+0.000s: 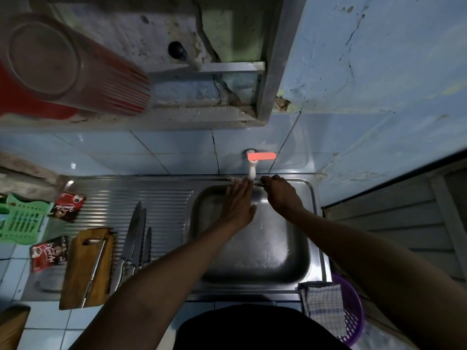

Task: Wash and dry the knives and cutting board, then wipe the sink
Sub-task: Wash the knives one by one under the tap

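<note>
We judge the washing barely begun: our right hand (280, 194) grips one knife (256, 182) under the tap (252, 170), left hand (238, 204) flat-fingered against its blade, while three knives (137, 238) and the cutting board (87, 269) wait on the drainboard (164, 210).

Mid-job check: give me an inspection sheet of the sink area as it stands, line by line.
Surface: steel sink with ribbed drainboard, set in a blue-tiled counter.
Job's things: three knives lie side by side on the drainboard; wooden cutting board beside them with another knife on it; a knife is under the tap.
Clutter: two sachets, green rack.
Hands: right hand grips the knife's handle; left hand lies flat, fingers at the blade.
Cables: nothing seen.
Surroundings: checked cloth on a purple basket; cracked blue wall.
</note>
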